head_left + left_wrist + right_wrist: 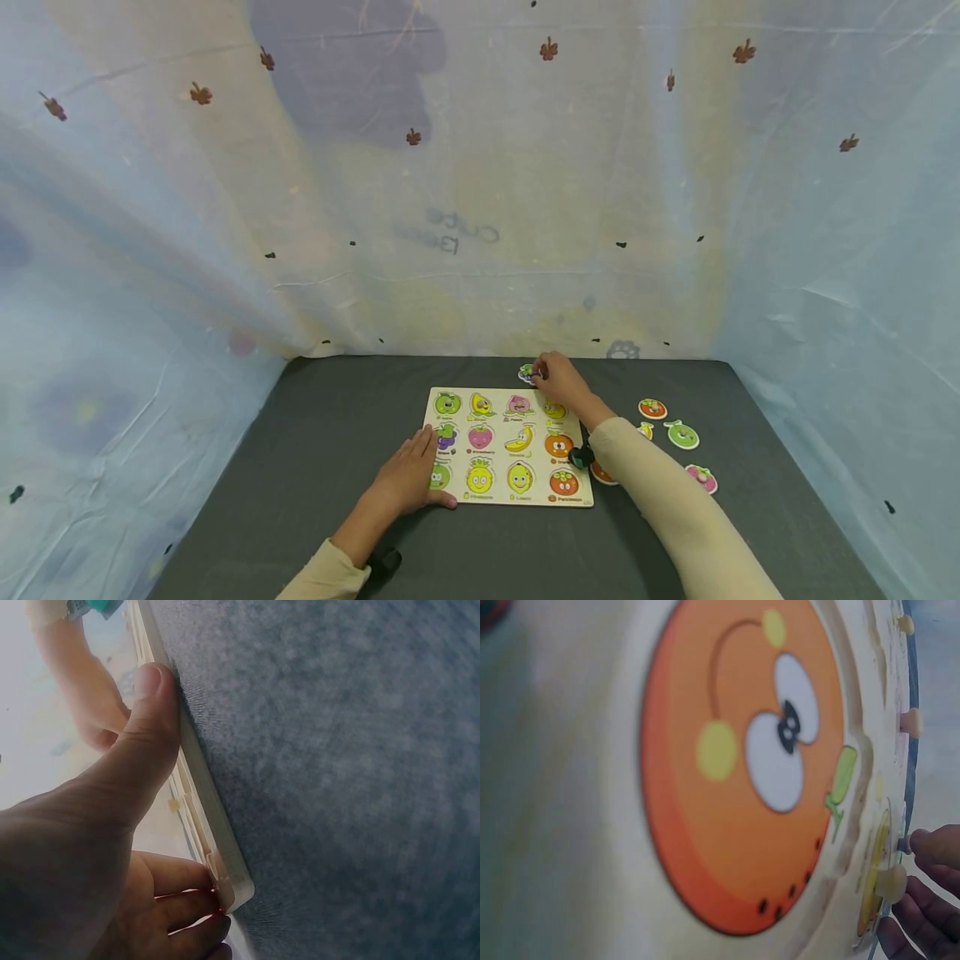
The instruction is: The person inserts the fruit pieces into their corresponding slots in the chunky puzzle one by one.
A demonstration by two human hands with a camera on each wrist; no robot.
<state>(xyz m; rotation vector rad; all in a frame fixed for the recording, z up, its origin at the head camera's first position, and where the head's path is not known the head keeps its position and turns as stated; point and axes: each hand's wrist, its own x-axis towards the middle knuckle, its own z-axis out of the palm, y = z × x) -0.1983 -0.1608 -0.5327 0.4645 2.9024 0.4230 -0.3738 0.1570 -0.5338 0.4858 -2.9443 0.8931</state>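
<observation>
A cream wooden picture board (461,454) with cartoon fruits in rows lies on the dark table. My left hand (405,473) rests against its near left corner, thumb (154,712) along the near edge and fingers on the left side. Just beyond the board's far edge, my right hand (561,382) pinches a grape puzzle piece (526,374) with purple fruit and green leaves. In the right wrist view, the right fingertips (934,847) grip a small knob. A large orange fruit picture (742,772) fills the middle of that view.
Right of the board lie several loose pieces: a red-orange one (652,408), a green one (682,434), a pink one (702,477). The right sleeve partly hides a yellow piece (646,430) and an orange piece (602,473). A patterned curtain (495,192) hangs behind the table.
</observation>
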